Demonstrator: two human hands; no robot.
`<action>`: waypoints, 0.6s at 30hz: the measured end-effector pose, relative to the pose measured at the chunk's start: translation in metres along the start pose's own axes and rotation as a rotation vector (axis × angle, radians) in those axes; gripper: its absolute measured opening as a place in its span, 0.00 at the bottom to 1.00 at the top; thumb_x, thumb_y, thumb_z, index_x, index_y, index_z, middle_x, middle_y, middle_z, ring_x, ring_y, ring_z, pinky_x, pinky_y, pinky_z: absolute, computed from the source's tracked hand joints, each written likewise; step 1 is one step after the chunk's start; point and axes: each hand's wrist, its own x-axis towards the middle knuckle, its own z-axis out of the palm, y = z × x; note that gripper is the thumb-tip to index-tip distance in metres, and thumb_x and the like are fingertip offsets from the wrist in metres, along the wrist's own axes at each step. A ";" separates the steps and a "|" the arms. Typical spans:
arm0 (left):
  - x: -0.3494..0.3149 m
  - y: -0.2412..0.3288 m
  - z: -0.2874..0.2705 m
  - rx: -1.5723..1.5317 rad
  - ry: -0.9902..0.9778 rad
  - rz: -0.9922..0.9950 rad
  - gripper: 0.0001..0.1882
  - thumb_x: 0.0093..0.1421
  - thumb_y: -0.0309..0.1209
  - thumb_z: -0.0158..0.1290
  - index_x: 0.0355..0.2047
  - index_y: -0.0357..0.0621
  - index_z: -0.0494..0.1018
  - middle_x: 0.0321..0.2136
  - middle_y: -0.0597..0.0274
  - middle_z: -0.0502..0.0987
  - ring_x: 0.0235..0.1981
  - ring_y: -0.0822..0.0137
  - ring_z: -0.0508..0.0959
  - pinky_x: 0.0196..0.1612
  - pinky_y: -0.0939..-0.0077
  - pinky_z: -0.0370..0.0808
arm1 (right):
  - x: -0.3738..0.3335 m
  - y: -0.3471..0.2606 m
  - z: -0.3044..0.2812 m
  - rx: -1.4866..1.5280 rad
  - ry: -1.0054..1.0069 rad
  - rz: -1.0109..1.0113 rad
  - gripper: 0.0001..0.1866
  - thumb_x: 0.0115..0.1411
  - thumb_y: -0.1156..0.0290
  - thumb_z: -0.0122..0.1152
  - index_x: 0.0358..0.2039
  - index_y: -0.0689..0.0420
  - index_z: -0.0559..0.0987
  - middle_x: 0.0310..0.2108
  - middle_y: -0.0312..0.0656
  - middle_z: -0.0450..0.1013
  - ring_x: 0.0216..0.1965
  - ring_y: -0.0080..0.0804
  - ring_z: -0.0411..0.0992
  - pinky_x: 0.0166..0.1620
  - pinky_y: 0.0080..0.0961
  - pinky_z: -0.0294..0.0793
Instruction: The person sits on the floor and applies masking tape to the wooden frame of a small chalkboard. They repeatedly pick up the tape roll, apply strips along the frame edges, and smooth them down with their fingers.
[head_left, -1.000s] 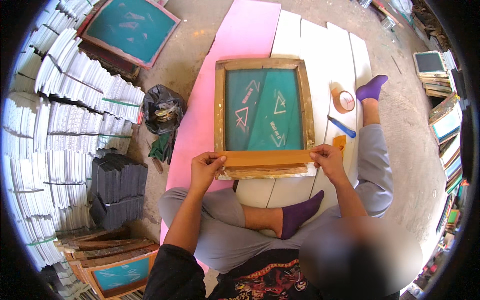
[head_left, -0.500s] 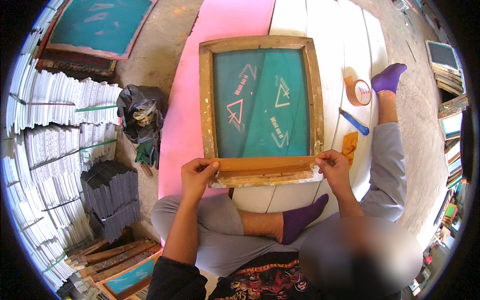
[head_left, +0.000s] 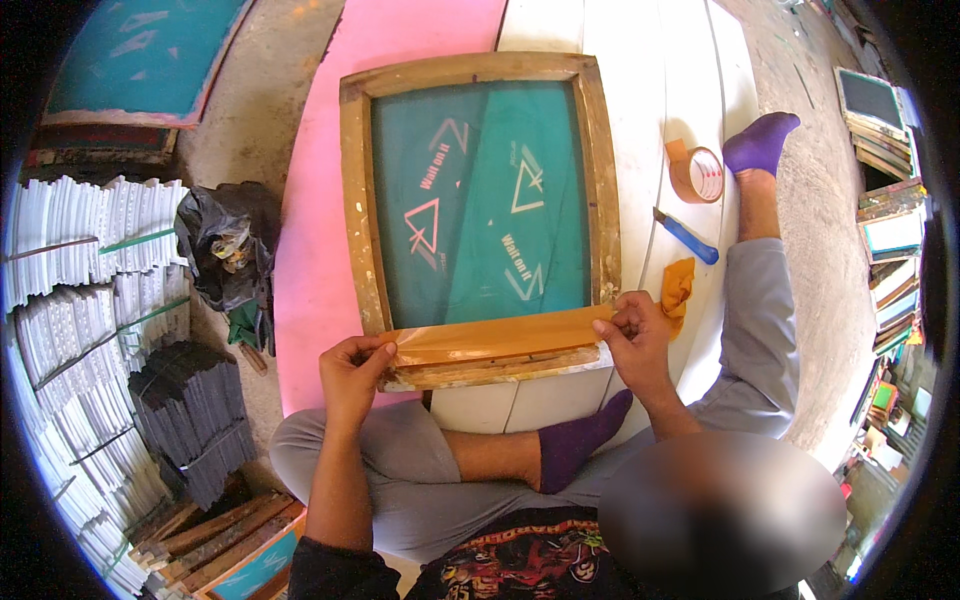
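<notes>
A wooden screen-printing frame [head_left: 607,190] with teal mesh lies before me, its near side toward my lap. Across that near side stretches a strip of brown packing tape [head_left: 500,336], one end in each hand. My left hand [head_left: 355,375] pinches the tape's left end between thumb and fingers, at the frame's near left corner. At the near right corner my right hand [head_left: 637,335] pinches the other end. The tape overlaps the mesh's lower edge and part of the wooden bar; whether it is stuck down I cannot tell.
Right of the frame lie a roll of brown tape [head_left: 697,175], a blue-handled cutter knife [head_left: 688,238] and a crumpled piece of tape [head_left: 677,290]. A black plastic bag [head_left: 230,250] and stacked white bundles [head_left: 90,230] stand at the left. Purple-socked feet [head_left: 760,145] flank the frame.
The view has shifted, so everything sits further left. The tape strip has tilted and its broad face now shows more; both hands still grip its ends.
</notes>
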 end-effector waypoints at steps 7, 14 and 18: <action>-0.001 -0.001 -0.001 -0.009 0.002 0.001 0.12 0.59 0.24 0.65 0.41 0.28 0.80 0.23 0.63 0.80 0.20 0.77 0.75 0.21 0.83 0.70 | -0.003 -0.005 -0.002 -0.307 -0.116 -0.214 0.06 0.60 0.78 0.68 0.33 0.63 0.77 0.25 0.38 0.74 0.28 0.22 0.73 0.33 0.20 0.71; -0.004 -0.003 0.004 0.048 0.027 0.120 0.13 0.59 0.22 0.64 0.44 0.35 0.78 0.24 0.60 0.80 0.22 0.76 0.77 0.25 0.80 0.74 | -0.005 0.000 -0.008 -0.376 -0.127 -0.223 0.08 0.58 0.71 0.68 0.36 0.60 0.82 0.33 0.48 0.80 0.36 0.46 0.80 0.40 0.36 0.78; -0.003 -0.010 0.001 0.259 -0.035 0.224 0.10 0.58 0.22 0.65 0.40 0.39 0.79 0.25 0.58 0.81 0.23 0.72 0.80 0.28 0.75 0.76 | -0.004 -0.001 -0.009 -0.490 -0.128 -0.345 0.06 0.58 0.77 0.68 0.36 0.64 0.82 0.32 0.49 0.80 0.33 0.42 0.79 0.37 0.31 0.77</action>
